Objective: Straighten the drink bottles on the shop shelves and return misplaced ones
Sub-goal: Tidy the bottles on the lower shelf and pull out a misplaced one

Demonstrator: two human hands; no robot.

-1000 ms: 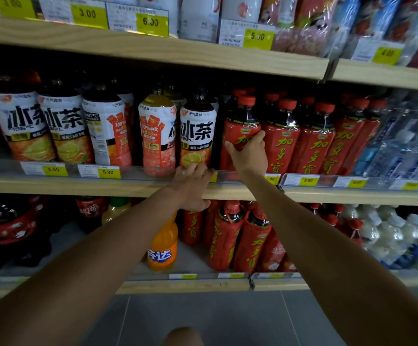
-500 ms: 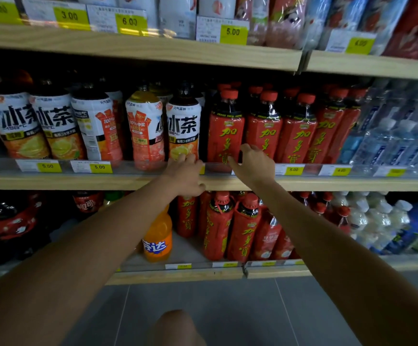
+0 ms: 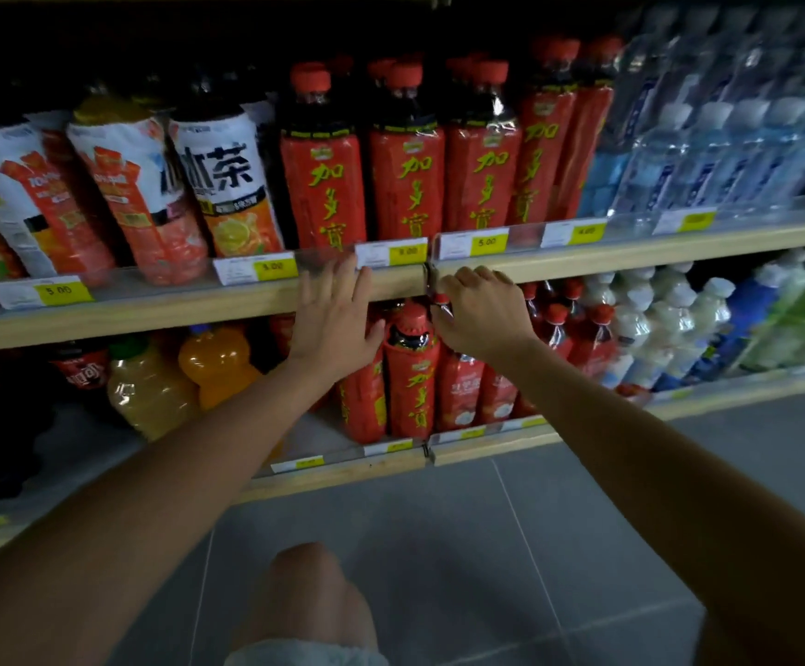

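Bare skin fills the foreground: two forearms reach forward from the bottom corners toward drink shelves. The left hand (image 3: 335, 319) is spread flat with fingers apart, palm forward, in front of the pale wooden shelf edge (image 3: 150, 314) and holding nothing. The right hand (image 3: 482, 314) is curled, fingers bent downward at the same edge, just beside the cap of a red bottle (image 3: 412, 372) standing upright on the lower shelf between the two hands; whether the fingers grip anything cannot be told.

Above the hands, on the middle shelf, a row of red tea bottles (image 3: 407, 180) with yellow lettering stands upright and close together. To their left are white and orange iced tea bottles (image 3: 227, 185), some leaning left. To the right stand clear water bottles (image 3: 708, 156).

Yellow price tags (image 3: 487, 242) run along the shelf front. On the lower shelf, an orange soda bottle (image 3: 218, 362) and a pale yellow one (image 3: 150, 396) sit left of the red bottles, with white-capped bottles (image 3: 655, 319) to the right.

Below lies grey tiled floor (image 3: 511, 545), and a bare knee (image 3: 309, 593) shows at bottom centre
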